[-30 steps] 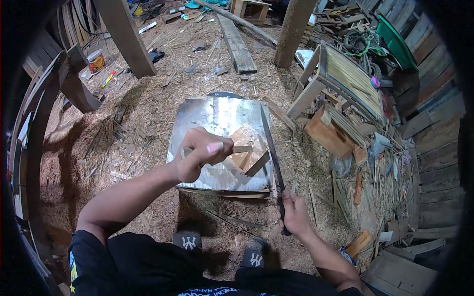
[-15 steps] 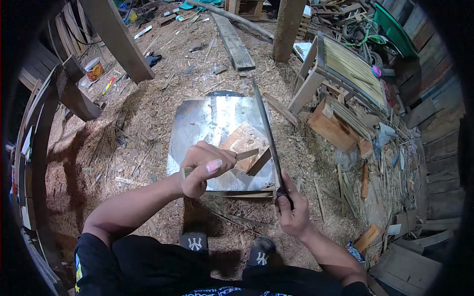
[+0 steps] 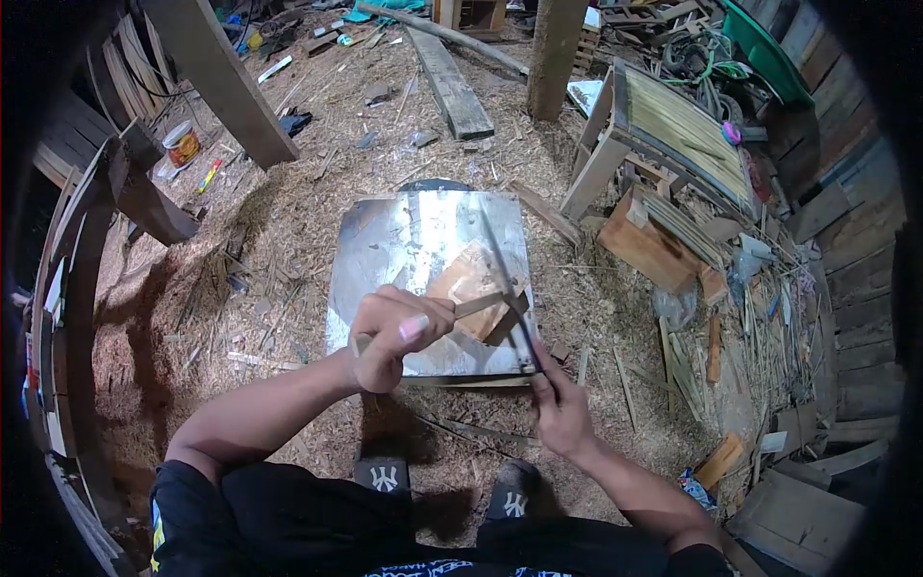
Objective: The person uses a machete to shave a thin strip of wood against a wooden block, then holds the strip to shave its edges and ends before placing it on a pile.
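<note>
In the head view my left hand [image 3: 389,337] is closed round a thin wooden strip [image 3: 476,307], whose far end points right over the wooden block [image 3: 457,279]. My right hand [image 3: 564,413] grips the handle of a long knife [image 3: 523,332]. Its blade, partly blurred, slants up and away to the left and crosses the strip's far end; whether it cuts in cannot be told. Beneath both hands' work lies a shiny metal sheet [image 3: 375,240] on the ground, with the block resting on it.
Wood shavings cover the floor [image 3: 288,288]. A long plank [image 3: 450,87] lies ahead. On the right are a slatted wooden frame [image 3: 678,125], a wooden box [image 3: 649,240] and scattered sticks. Posts [image 3: 221,77] and a bucket [image 3: 181,142] stand left. My sandals [image 3: 385,474] are just below the sheet.
The knife has swung left, its blade now across the strip's far end instead of beside it. My right hand has shifted slightly; my left hand keeps the strip in nearly the same place.
</note>
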The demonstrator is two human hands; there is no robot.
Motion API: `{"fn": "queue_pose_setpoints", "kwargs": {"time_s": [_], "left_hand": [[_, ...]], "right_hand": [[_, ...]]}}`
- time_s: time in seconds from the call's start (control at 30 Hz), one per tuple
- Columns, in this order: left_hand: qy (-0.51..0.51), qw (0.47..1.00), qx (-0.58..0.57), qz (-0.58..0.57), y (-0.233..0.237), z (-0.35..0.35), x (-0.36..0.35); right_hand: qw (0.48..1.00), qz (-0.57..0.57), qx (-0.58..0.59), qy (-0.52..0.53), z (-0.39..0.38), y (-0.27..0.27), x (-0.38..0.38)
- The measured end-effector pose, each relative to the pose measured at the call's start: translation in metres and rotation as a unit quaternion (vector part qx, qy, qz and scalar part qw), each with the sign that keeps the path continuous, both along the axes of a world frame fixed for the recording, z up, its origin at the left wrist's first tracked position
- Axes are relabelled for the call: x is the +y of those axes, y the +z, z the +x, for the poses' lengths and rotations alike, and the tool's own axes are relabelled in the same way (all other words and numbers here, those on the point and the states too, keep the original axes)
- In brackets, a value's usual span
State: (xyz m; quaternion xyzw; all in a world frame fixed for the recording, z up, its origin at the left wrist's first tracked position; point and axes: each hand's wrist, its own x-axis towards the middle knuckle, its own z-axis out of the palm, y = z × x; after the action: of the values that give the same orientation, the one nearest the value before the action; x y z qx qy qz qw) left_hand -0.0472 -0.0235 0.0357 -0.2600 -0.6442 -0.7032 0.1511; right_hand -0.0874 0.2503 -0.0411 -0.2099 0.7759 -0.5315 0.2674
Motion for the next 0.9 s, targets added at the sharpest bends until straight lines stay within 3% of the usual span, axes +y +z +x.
{"fn": "queue_pose_setpoints", "kwargs": {"time_s": [0.07,0.17,0.27,0.33,0.4,0.53,0.67,0.73,0.8,0.9], "left_hand": [[-0.003,1.0,0.013,0.011,-0.002,-0.001,0.0],[0.007,1.0,0.007,-0.02,0.005,-0.001,0.001],[0.009,0.999,0.006,-0.038,0.003,-0.002,0.002],[0.005,0.999,0.02,-0.044,0.002,-0.003,0.001],[-0.024,0.998,0.024,-0.043,0.002,-0.002,0.001],[-0.058,0.995,0.046,-0.062,0.008,-0.005,0.002],[-0.063,0.994,0.06,-0.069,0.006,-0.005,-0.001],[-0.064,0.994,0.062,-0.069,0.004,-0.005,-0.003],[-0.036,0.998,0.027,-0.044,0.002,-0.001,-0.003],[-0.046,0.997,0.044,-0.045,0.003,-0.005,-0.002]], "right_hand": [[0.999,-0.001,0.035,0.011,-0.007,0.0,0.003],[0.984,-0.089,0.154,0.019,-0.008,0.032,0.008],[0.972,-0.174,0.157,0.027,0.0,0.02,0.013],[0.981,-0.127,0.141,0.039,0.005,0.006,0.011],[0.998,-0.027,0.047,0.034,0.011,0.001,0.005],[0.994,-0.098,0.032,0.021,0.007,0.029,0.006],[0.975,-0.156,0.16,0.019,0.012,0.01,0.019],[0.98,-0.093,0.171,0.037,0.011,0.011,0.008],[0.996,-0.001,0.071,0.049,0.012,0.004,0.004],[0.996,-0.042,0.069,0.036,0.01,0.026,0.005]]}}
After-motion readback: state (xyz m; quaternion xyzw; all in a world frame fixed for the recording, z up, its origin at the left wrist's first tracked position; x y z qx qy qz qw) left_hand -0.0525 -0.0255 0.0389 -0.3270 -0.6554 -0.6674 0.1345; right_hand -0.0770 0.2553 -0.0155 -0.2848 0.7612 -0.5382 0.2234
